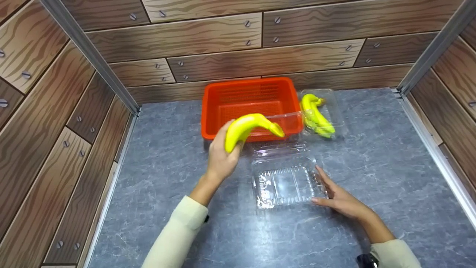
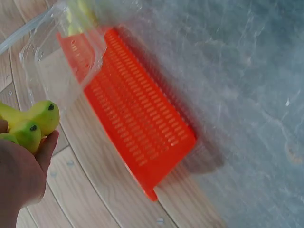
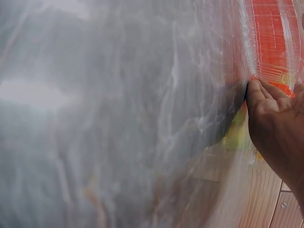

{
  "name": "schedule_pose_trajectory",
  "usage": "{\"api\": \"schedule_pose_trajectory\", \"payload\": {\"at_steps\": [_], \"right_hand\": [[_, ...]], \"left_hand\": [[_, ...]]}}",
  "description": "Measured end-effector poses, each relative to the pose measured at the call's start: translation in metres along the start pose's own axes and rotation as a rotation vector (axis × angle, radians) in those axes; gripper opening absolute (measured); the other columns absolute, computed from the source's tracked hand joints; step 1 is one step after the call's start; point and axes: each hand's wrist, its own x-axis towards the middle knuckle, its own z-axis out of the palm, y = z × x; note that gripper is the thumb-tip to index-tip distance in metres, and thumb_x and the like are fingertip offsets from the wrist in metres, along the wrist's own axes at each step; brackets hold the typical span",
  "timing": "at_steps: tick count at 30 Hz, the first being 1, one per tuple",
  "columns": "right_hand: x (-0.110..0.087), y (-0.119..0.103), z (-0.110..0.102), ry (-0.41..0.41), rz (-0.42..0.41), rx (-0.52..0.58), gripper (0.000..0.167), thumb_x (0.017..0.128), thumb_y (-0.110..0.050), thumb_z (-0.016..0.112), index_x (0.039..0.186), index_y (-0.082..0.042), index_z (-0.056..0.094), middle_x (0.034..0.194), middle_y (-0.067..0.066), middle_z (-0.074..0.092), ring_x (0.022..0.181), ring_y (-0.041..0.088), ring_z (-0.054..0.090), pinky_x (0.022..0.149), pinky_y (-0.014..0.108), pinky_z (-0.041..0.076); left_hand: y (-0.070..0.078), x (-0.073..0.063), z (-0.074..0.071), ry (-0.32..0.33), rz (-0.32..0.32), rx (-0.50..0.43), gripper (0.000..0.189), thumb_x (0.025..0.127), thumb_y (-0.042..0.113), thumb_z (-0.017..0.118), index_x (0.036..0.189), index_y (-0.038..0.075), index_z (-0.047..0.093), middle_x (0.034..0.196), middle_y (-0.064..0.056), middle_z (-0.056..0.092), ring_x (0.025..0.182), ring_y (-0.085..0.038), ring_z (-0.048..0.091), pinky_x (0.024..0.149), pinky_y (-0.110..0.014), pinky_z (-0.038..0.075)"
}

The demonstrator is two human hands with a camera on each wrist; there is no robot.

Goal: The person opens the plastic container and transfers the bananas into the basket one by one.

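My left hand (image 1: 222,158) grips a yellow bunch of bananas (image 1: 245,128), raised in front of the red basket. Several dark-tipped banana ends (image 2: 47,111) show in the left wrist view. A clear plastic clamshell box (image 1: 286,186) lies on the tabletop with its lid (image 1: 280,149) tipped back toward the basket. At the right side of that box, my right hand (image 1: 340,199) touches the wall with thumb and fingers spread apart. In the right wrist view, the fingertips of the right hand (image 3: 275,111) meet the clear plastic edge; the thumb is hard to make out there.
The red plastic basket (image 1: 206,111) stands against the back wall. Right of it sits another clear box (image 1: 336,108) with yellow bananas (image 1: 316,115) inside. Wood-patterned panels (image 1: 223,35) enclose the grey marbled tabletop (image 1: 160,178) at the back and both sides.
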Motion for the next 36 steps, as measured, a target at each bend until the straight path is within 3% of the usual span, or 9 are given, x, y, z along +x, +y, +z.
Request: {"api": "schedule_pose_trajectory", "payload": {"at_steps": [6,13,18,21,24,28,31,34,36], "right_hand": [[0.002,-0.001,0.001,0.000,-0.008,0.017,0.110,0.099,-0.025,0.076,0.174,-0.028,-0.004,0.180,0.022,-0.004,0.165,0.052,0.000,0.129,0.069,0.006],[0.001,0.001,0.000,0.007,0.006,0.008,0.111,0.098,-0.026,0.077,0.173,-0.030,-0.004,0.180,0.019,-0.007,0.165,0.051,-0.002,0.129,0.067,0.005],[0.001,0.000,0.001,0.011,0.008,-0.003,0.110,0.099,-0.025,0.076,0.174,-0.026,-0.004,0.180,0.020,-0.005,0.165,0.051,0.001,0.128,0.063,0.007],[0.000,0.000,0.002,0.018,0.011,-0.007,0.109,0.099,-0.025,0.076,0.174,-0.026,-0.003,0.180,0.020,-0.004,0.165,0.052,0.003,0.128,0.061,0.009],[-0.001,0.002,0.002,0.008,0.007,0.017,0.109,0.099,-0.023,0.076,0.174,-0.027,-0.003,0.181,0.018,-0.005,0.165,0.050,0.001,0.131,0.035,0.019],[-0.001,0.003,0.001,-0.004,0.003,0.050,0.108,0.099,-0.021,0.076,0.174,-0.026,-0.003,0.181,0.017,-0.006,0.166,0.048,0.000,0.111,0.001,0.018],[0.000,0.003,0.000,0.000,0.011,0.032,0.108,0.099,-0.023,0.076,0.174,-0.026,-0.002,0.181,0.018,-0.006,0.166,0.048,0.000,0.116,0.007,0.018],[0.000,0.002,0.000,0.002,0.019,0.005,0.108,0.099,-0.025,0.076,0.174,-0.028,-0.003,0.181,0.019,-0.005,0.166,0.049,0.001,0.128,0.032,0.017],[0.000,0.001,-0.001,0.003,0.020,-0.002,0.108,0.100,-0.025,0.076,0.174,-0.029,-0.003,0.181,0.019,-0.005,0.166,0.050,0.002,0.129,0.048,0.013]], "left_hand": [[-0.001,0.014,-0.010,0.076,-0.084,0.008,0.058,0.091,0.001,0.076,0.146,0.004,0.060,0.137,-0.013,0.072,0.110,-0.028,0.069,0.106,-0.045,0.056],[-0.014,0.035,-0.012,0.133,-0.153,0.029,0.060,0.091,0.000,0.073,0.149,0.005,0.057,0.146,-0.014,0.067,0.127,-0.030,0.066,0.114,-0.047,0.051],[-0.030,0.052,-0.005,0.177,-0.308,-0.054,0.064,0.095,0.000,0.068,0.156,0.008,0.050,0.152,-0.014,0.062,0.131,-0.029,0.063,0.118,-0.043,0.048],[-0.041,0.061,0.002,0.165,-0.365,-0.007,0.063,0.100,0.007,0.067,0.160,0.010,0.045,0.154,-0.015,0.059,0.136,-0.030,0.060,0.121,-0.043,0.045],[-0.050,0.067,0.009,0.131,-0.383,0.079,0.061,0.105,0.016,0.066,0.161,0.011,0.042,0.152,-0.016,0.058,0.136,-0.032,0.060,0.120,-0.046,0.046],[-0.057,0.075,0.018,0.091,-0.430,0.148,0.061,0.107,0.023,0.064,0.163,0.012,0.040,0.147,-0.017,0.059,0.130,-0.033,0.061,0.115,-0.047,0.049],[-0.063,0.080,0.024,0.058,-0.473,0.195,0.061,0.108,0.025,0.062,0.163,0.015,0.039,0.143,-0.016,0.059,0.127,-0.034,0.061,0.111,-0.048,0.051],[-0.070,0.083,0.030,0.030,-0.518,0.240,0.060,0.107,0.025,0.063,0.163,0.019,0.040,0.141,-0.015,0.060,0.125,-0.035,0.061,0.105,-0.052,0.052],[-0.078,0.084,0.035,0.019,-0.559,0.259,0.059,0.106,0.025,0.063,0.161,0.022,0.042,0.140,-0.014,0.061,0.125,-0.035,0.062,0.102,-0.054,0.053]]}}
